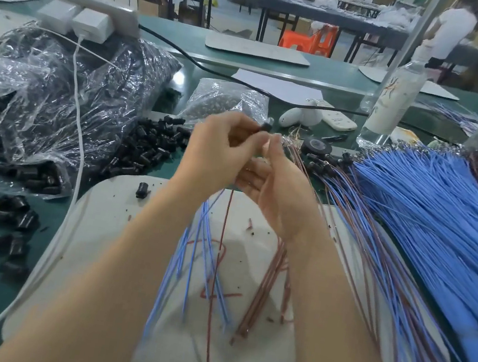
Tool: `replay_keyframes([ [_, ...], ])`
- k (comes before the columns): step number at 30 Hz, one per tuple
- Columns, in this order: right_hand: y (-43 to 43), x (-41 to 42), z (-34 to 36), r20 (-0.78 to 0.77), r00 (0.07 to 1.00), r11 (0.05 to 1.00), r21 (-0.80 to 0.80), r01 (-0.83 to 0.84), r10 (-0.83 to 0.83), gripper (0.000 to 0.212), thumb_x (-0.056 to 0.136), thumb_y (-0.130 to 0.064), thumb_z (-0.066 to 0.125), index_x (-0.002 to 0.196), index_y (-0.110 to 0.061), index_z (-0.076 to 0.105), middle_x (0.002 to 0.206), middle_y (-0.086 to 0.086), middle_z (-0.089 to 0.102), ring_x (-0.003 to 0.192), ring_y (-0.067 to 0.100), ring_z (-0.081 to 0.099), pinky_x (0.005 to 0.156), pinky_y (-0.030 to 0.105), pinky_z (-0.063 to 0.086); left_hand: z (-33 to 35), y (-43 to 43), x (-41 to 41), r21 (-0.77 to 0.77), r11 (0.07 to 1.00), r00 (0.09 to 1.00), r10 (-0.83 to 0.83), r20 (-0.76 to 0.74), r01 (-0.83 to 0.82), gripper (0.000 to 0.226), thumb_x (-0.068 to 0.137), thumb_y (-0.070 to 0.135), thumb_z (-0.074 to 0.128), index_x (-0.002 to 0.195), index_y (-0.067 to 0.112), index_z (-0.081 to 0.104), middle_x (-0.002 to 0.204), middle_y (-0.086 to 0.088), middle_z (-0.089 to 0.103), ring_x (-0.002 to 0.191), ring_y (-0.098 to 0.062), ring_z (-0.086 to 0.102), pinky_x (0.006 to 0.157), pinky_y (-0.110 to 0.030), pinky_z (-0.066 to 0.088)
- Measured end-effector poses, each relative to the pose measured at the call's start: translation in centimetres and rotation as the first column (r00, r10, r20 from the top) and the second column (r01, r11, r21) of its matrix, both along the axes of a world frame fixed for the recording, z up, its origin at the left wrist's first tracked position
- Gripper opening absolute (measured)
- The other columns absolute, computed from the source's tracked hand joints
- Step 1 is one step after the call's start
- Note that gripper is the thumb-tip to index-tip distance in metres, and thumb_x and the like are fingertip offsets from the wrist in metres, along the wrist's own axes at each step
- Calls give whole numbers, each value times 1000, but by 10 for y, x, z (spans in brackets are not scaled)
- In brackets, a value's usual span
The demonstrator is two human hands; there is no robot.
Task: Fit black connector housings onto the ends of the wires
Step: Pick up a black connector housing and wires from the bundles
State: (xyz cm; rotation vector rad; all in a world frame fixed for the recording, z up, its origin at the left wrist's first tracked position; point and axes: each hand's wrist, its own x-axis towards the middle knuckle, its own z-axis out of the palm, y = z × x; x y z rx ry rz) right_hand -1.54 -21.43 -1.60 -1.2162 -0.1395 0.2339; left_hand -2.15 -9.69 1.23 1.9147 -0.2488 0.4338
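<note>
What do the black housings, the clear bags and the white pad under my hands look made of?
Black housings: probably moulded plastic, glossy, with glints on the loose ones. Clear bags: thin plastic film, crinkled and shiny. White pad: matt, smooth, rounded corners; perhaps foam or board, unclear.

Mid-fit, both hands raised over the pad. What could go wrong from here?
The left hand pinches the black housing by fingertips only; it could slip and vanish among the loose housings. The wires hanging below both hands cross each other and may snag the blue bundle beside them.
</note>
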Motion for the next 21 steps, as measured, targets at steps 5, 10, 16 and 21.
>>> replay_keyframes([
  [5,-32,-26,39,76,980,978,-115,-173,182,34,103,-26,35,103,-8,63,56,-1,55,50,12,51,50,21,44,53,-14,14,-646,761,997,17,-73,-61,10,89,19,62,88,9,62,72,4,69,62,-2,61,63,-16,50],
  [10,-98,-51,65,240,955,822,-498,276,-175,19,101,-20,42,93,-22,58,43,-7,48,37,7,37,38,16,30,69,-63,37,-867,489,993,-12,-115,-94,8,88,14,64,86,9,59,78,-5,68,68,-11,64,64,-20,55],
  [16,-144,-32,20,372,817,103,-883,457,-441,15,96,-22,51,98,-9,58,99,15,69,98,32,61,82,37,44,-3,-159,46,-639,769,857,-325,-399,-6,13,91,12,59,81,4,57,72,-7,56,73,-21,55,78,-34,49],
  [21,-146,-25,-20,296,820,-19,-944,329,-490,23,92,-22,56,109,-8,61,114,17,64,109,34,57,80,35,43,-53,-184,32,-397,916,828,-267,-493,59,8,86,11,59,79,12,64,84,-16,67,86,-27,64,89,-40,53],
])
